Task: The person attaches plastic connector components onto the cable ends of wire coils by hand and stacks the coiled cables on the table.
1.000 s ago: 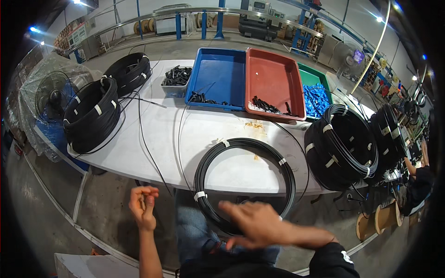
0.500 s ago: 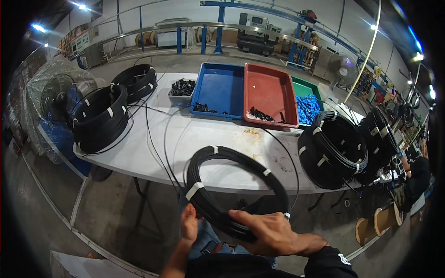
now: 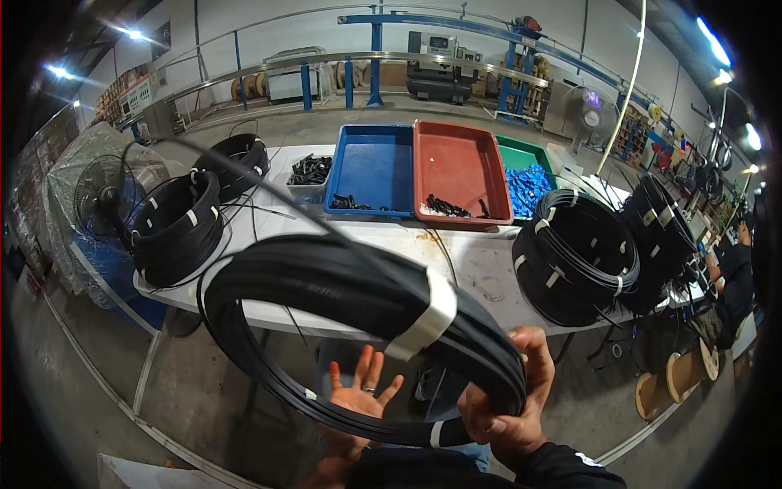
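Observation:
A coil of black cable [image 3: 318,281], bound with white tape bands, is held up close in front of me, tilted, over the table's near edge. My right hand [image 3: 513,399] grips the coil at its right side, fingers wrapped round the bundle. Behind the coil's lower strands, my left hand [image 3: 364,393] is open, palm up with fingers spread, and a ring on one finger. The wrist of that hand is partly hidden by the coil. A loose cable end runs blurred across the upper left of the coil.
Across the white table [image 3: 481,253] stand a blue tray [image 3: 371,163], a red tray [image 3: 458,163], a green tray [image 3: 521,151] of blue pieces and a box of black pieces [image 3: 309,171]. Stacked coils [image 3: 175,232] sit left, more coils [image 3: 574,261] right. Another person [image 3: 737,273] is far right.
The coil has been lifted closer and turned over, swinging left. My right hand has shifted to its right side with it; my left hand has opened out beneath.

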A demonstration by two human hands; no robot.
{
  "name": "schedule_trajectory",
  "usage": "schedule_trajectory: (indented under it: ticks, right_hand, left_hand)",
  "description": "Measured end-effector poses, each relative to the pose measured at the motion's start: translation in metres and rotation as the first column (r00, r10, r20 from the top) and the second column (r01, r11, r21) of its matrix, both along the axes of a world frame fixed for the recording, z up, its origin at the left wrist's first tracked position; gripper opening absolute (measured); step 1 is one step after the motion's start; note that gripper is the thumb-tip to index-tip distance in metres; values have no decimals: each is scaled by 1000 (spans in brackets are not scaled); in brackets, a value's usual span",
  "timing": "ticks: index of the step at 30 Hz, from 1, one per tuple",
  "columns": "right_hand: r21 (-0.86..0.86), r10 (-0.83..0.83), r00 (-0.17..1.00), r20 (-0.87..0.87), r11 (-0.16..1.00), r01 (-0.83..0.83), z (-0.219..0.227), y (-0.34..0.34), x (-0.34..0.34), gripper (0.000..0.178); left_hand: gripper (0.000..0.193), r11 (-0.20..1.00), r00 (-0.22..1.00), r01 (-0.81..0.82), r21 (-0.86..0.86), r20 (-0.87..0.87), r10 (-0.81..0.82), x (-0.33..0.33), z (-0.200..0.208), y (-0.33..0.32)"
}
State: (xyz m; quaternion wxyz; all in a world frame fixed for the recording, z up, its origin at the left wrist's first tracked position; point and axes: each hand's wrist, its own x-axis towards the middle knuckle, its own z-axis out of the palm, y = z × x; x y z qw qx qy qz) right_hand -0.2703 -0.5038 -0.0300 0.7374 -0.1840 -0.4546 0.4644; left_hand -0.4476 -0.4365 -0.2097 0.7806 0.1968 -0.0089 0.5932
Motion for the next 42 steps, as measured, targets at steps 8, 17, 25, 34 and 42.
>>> schedule_trajectory:
  ticks: [8,17,25,34,42]
  right_hand:
    - [21,148,913,-380,988,-152,-13,8,-3,76]
    - [-167,-118,992,-53,980,107,-17,43,41,100]
    - [-395,-101,914,393,879,267,-45,133,131,85]
    - [-63,-421,623,659,795,604,-29,230,170,56]
    - [65,-528,359,769,624,779,4,319,180,24]
  left_hand:
    - [100,905,969,-246,347,68,238,-65,94,-33]
    - [34,898,937,-250,363,-144,319,-80,98,-35]
    - [13,983,937,-27,179,-338,87,-46,77,17]
    - [5,978,848,196,-77,-488,-208,-30,72,93]
    - [35,961,436,94,-259,-857,-274,3,81,178]
